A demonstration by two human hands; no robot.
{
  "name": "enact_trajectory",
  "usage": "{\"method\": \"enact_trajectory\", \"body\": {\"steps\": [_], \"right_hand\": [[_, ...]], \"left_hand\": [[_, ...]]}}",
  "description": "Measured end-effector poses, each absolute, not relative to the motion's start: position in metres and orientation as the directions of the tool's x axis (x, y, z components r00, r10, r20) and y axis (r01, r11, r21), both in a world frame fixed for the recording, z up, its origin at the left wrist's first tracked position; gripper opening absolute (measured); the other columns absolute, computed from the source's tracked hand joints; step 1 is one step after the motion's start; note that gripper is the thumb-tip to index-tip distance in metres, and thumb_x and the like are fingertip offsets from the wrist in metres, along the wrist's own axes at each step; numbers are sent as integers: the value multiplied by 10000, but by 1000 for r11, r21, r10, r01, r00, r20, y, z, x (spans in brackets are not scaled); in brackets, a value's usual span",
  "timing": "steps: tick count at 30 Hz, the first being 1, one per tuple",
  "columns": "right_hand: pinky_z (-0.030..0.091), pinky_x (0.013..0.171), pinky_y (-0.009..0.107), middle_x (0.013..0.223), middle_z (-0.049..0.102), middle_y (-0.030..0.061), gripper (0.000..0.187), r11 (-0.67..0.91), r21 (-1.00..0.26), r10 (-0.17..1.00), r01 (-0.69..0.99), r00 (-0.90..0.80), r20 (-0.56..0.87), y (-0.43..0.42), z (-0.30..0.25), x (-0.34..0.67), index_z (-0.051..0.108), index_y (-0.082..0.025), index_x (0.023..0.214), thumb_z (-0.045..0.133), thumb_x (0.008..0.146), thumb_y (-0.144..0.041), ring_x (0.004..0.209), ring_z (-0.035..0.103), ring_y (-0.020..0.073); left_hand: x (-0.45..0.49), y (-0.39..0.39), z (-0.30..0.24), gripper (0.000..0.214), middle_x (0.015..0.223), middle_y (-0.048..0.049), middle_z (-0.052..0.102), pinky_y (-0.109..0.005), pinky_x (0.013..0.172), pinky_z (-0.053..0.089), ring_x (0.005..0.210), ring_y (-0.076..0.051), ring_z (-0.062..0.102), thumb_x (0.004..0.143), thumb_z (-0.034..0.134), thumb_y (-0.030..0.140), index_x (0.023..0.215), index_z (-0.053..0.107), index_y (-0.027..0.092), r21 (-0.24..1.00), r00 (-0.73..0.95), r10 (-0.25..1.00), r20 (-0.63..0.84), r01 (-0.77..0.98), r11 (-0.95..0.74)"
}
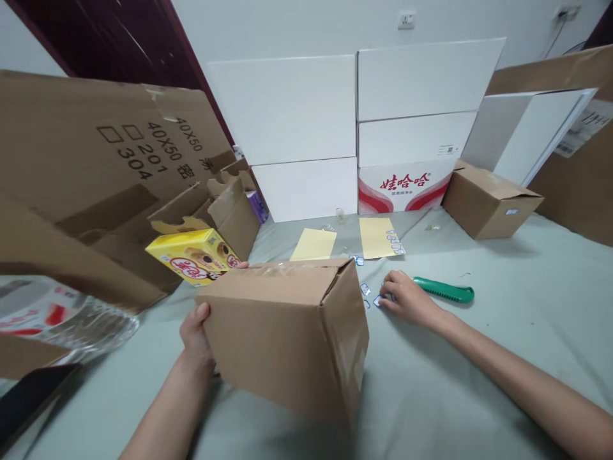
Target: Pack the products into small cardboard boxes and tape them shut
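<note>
A large brown cardboard carton (52, 140) bears "40X50" twice, "201" and "304"; nearby, a yellow printed box (184, 255) shows a red-and-white logo. The left hand (196, 335) has its grip spread around the left end of a plain brown rectangular cardboard box (268, 345), front centre, its long axis running left to right, one narrow end facing right. Beside it, a small white blue-edged label (377, 301), its print too small to read, lies under the right hand's (407, 297) bent fingers; whether that grip pinches it, I cannot tell. Behind, a white cardboard panel (407, 150) reads "娃哈哈" in red. A green plastic-handled cutter (445, 291) lies rightward.
</note>
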State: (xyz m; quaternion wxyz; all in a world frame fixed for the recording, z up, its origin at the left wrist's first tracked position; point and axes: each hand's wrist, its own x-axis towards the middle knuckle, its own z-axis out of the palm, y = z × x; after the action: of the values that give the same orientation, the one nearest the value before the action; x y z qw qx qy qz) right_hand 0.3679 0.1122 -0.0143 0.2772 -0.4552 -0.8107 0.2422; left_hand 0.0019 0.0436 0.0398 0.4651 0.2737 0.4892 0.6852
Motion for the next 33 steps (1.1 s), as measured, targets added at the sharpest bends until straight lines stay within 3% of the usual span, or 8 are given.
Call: {"method": "enact_trajectory", "body": {"steps": [4,8,13,18,20,24,30,33], "right_hand": [[493,813,431,841,626,91,310,475,-734,868,485,-398,299,104,11,360,611,-203,684,593,886,-437,863,599,251],[530,818,380,1088,633,109,320,497,-813,853,304,-342,393,73,62,342,610,-214,770,526,935,-474,1032,628,249],[395,1073,556,1415,519,45,151,565,-817,789,112,-365,495,31,99,294,658,-258,735,650,861,-342,1353,444,331],[300,1133,630,1508,401,47,92,577,-812,790,89,-312,527,30,94,263,644,-264,814,690,827,-342,1432,325,358],[269,1162,622,1539,347,70,322,529,-845,817,78,-316,483,31,90,261,611,-286,1048,747,777,-395,1455,289,356],[188,1213,588,1600,241,95,947,357,-934,871,25,-370,323,34,83,260,294,-315,1473,798,698,-519,1490,212,338],[290,1176,533,1554,370,123,800,140,-970,886,-199,-412,213,42,71,254,272,-275,1515,545,869,-659,1418,376,300],[180,1216,564,1620,262,117,937,229,-966,863,-121,-434,259,37,78,266,197,-268,1559,614,822,-668,1484,260,313]], "left_hand": [[-5,45,34,645,723,24,754,-310,554,568,812,-303,711,430,806,462,1028,699,246,921,-437,897,-73,-374,-107],[-9,51,27,597,840,0,782,-315,684,587,922,-303,710,471,767,489,1006,716,231,857,-435,897,-81,-489,-160],[-12,54,19,582,957,-23,788,-336,820,573,1054,-301,684,579,683,567,1036,720,209,864,-453,889,-66,-472,-177],[-15,51,15,557,979,-59,784,-386,873,560,1100,-338,662,602,671,605,977,725,196,877,-432,899,-65,-454,-155],[-14,50,16,555,960,-58,783,-387,897,552,1133,-342,644,585,678,619,947,724,201,876,-423,903,-68,-459,-149],[-9,50,18,599,928,-52,777,-394,971,519,1205,-346,598,537,679,663,935,714,216,883,-417,907,-61,-447,-146],[-16,44,17,715,1056,-61,751,-418,954,529,1223,-360,576,579,600,749,1050,689,218,939,-469,882,-54,-325,-115],[-17,40,23,683,1093,-57,718,-427,911,550,1171,-354,592,727,512,762,1095,669,209,974,-478,877,-60,-221,-53]]}}
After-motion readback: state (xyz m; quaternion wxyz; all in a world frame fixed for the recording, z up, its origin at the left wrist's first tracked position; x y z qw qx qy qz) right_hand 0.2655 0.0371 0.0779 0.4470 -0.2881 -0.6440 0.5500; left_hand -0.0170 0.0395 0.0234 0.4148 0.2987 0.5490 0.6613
